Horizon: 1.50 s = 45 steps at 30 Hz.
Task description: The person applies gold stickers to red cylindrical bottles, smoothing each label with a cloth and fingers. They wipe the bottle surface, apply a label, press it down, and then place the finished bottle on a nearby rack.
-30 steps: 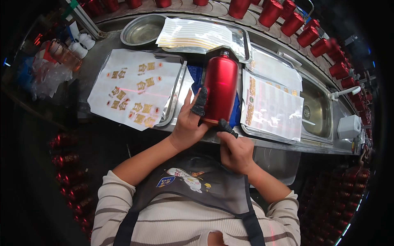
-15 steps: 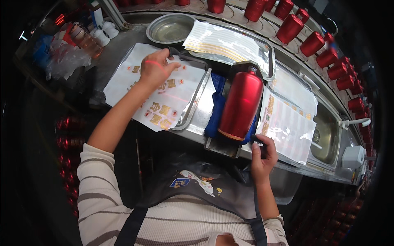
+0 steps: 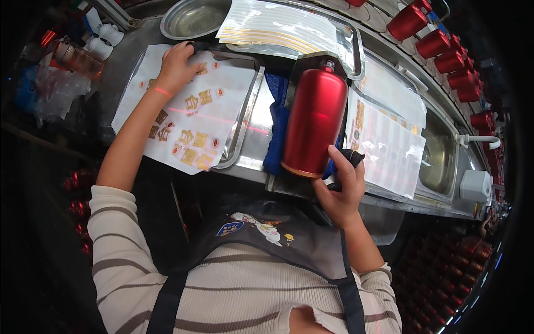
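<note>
Steel bench (image 3: 258, 131): right hand (image 3: 344, 192) has moved onto red bottle (image 3: 316, 119) near its base, thumb and fingers spread, probably steadying it; left hand (image 3: 179, 69) over decal sheet (image 3: 214, 123), pinch unclear.

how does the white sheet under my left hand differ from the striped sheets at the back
The white sheet carries scattered gold pieces and small red ovals; the striped sheets have gold bands along their near edge. The left hand reaches over the white sheet, while no hand is over the striped sheets. Both have white areas and lie on metal trays.
</note>
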Available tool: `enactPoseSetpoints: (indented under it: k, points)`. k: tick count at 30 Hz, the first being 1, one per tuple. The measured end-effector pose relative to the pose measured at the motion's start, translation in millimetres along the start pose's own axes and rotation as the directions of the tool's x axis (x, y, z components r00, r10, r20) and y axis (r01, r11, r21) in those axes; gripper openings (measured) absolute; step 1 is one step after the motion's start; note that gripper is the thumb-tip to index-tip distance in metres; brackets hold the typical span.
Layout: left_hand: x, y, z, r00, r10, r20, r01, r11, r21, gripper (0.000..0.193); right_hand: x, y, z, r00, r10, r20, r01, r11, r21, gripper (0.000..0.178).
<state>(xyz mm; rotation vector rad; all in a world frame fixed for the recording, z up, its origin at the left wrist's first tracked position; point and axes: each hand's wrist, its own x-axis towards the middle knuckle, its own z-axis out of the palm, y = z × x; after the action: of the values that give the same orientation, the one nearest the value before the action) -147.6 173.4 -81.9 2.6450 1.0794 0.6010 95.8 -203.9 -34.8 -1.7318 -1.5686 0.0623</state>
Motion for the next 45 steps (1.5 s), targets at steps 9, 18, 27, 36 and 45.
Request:
enactPoseSetpoints:
  k: [9, 18, 27, 36, 45]
  points:
    - [-7, -15, -3, 0.991, 0.119, -0.061, -0.116, 0.992, 0.048, 0.035, -10, 4, 3, 0.978, 0.210, 0.010, -0.210, 0.977, -0.022, 0.092]
    - [-30, 94, -17, 0.985, 0.173, -0.010, -0.169, 0.947, -0.271, 0.069, -12, 10, 2, 0.974, 0.216, 0.062, -0.220, 0.973, 0.067, 0.076]
    - [-81, 215, 10, 0.917, 0.389, 0.085, -0.306, 0.825, -0.475, 0.104, 30, 25, -51, 0.878, 0.356, 0.320, -0.413, 0.901, 0.132, 0.069]
    - [-63, 241, -6, 0.878, 0.446, 0.174, -0.343, 0.840, -0.420, 0.108, 130, 209, -10, 0.824, 0.564, 0.057, -0.515, 0.787, -0.340, 0.046]
    - [-73, 205, -18, 0.948, 0.200, 0.246, 0.031, 0.716, -0.698, 0.124, 138, 262, -51, 0.830, 0.550, -0.094, -0.542, 0.755, -0.369, 0.037]
